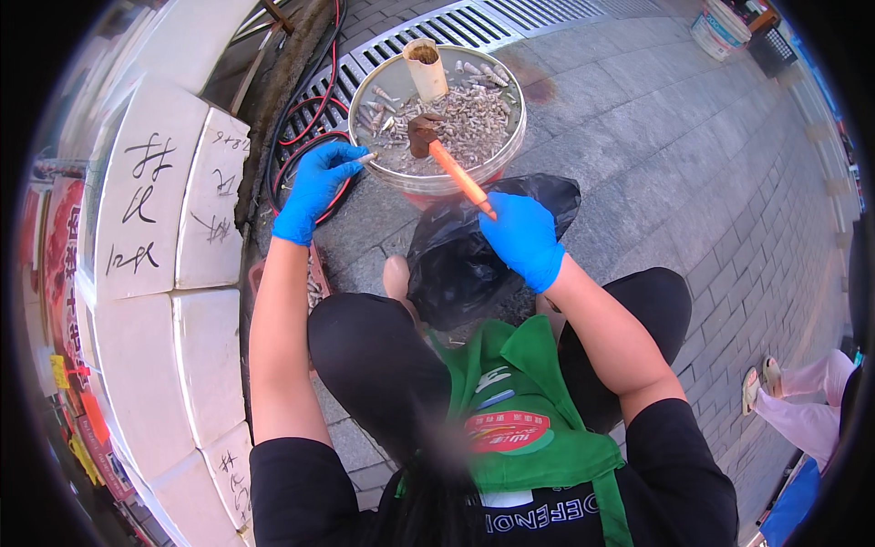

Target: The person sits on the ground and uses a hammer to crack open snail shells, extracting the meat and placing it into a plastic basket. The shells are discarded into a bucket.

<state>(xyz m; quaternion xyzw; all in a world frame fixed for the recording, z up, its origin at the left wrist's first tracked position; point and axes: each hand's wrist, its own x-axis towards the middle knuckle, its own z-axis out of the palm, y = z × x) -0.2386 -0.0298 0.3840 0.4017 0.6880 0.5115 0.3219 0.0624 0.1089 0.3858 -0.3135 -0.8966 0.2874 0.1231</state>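
Observation:
Gloved in blue, my left hand pinches a small spiral snail shell between thumb and fingertips, at the left rim of a round bucket. My right hand, also gloved, grips the orange handle of a hammer. The hammer's rusty head is over the bucket's top. Many pointed shells and broken bits lie across that top, on a grey surface. At its far side an upright pale tube holds something brown. Below my right hand, a black plastic bag lies between my feet.
White foam boxes with handwriting are stacked on the left. Black and red hoses coil beside a metal drain grate. A reddish container of shells is partly behind my left arm. Another person's legs show at right.

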